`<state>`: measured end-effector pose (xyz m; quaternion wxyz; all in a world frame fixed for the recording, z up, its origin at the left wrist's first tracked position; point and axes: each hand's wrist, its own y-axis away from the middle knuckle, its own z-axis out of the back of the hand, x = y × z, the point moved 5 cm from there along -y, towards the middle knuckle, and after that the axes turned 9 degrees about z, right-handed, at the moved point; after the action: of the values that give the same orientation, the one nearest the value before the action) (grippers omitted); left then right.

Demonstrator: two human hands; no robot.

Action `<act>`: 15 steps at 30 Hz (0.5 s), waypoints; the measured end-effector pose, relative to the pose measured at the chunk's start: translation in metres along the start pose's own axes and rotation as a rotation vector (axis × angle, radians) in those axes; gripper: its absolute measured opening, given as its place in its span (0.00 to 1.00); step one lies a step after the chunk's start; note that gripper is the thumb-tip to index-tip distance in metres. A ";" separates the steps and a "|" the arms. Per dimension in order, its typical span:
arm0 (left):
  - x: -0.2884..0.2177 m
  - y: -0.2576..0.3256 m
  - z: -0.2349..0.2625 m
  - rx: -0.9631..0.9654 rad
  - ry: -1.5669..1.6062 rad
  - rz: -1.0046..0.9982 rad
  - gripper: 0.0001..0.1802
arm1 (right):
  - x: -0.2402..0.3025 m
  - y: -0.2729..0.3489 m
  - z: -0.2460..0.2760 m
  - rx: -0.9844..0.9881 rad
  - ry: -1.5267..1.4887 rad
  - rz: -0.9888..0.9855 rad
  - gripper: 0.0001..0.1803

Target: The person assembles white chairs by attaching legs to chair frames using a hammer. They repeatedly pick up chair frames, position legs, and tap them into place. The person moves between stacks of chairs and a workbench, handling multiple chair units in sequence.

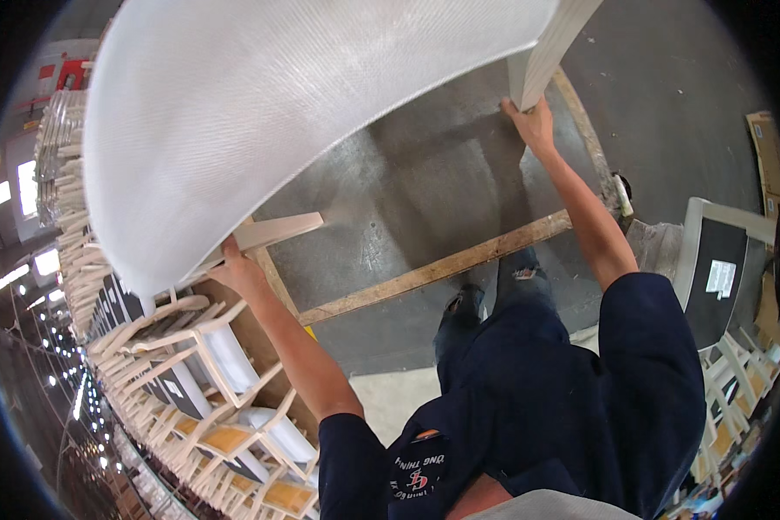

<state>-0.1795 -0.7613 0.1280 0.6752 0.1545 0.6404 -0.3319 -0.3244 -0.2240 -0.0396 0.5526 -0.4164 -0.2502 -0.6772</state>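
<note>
A pale wooden chair (pixel 321 87) with a broad white padded or wrapped surface fills the upper part of the head view, held out in front of me. My right hand (pixel 533 126) is closed around the lower end of a wooden leg or post at its right side. On the other side, my left hand (pixel 237 270) grips the chair's frame just under the white edge, beside a wooden piece (pixel 277 230) that sticks out to the right. Some of the left fingers are hidden behind the frame. The chair's far side is out of view.
A flat wooden-edged frame (pixel 442 264) lies on the grey floor before my feet. Stacked wooden chairs (pixel 225 364) crowd the left side. At the right stand another chair with a black panel (pixel 715 269) and cardboard boxes (pixel 767 156).
</note>
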 end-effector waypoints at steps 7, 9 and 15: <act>-0.085 0.027 -0.001 0.063 -0.015 0.079 0.26 | 0.196 0.032 0.111 -0.118 -0.231 0.448 0.44; -0.084 0.039 0.002 -0.055 -0.047 0.041 0.27 | 0.210 0.028 0.120 -0.096 -0.234 0.390 0.42; -0.080 0.051 0.004 -0.107 -0.206 -0.076 0.26 | 0.198 0.031 0.134 -0.145 -0.274 0.393 0.40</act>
<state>-0.1405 -0.7060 0.1952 0.7317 0.0591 0.5897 -0.3367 -0.2646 -0.2324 0.1934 0.6033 -0.5836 -0.1880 -0.5100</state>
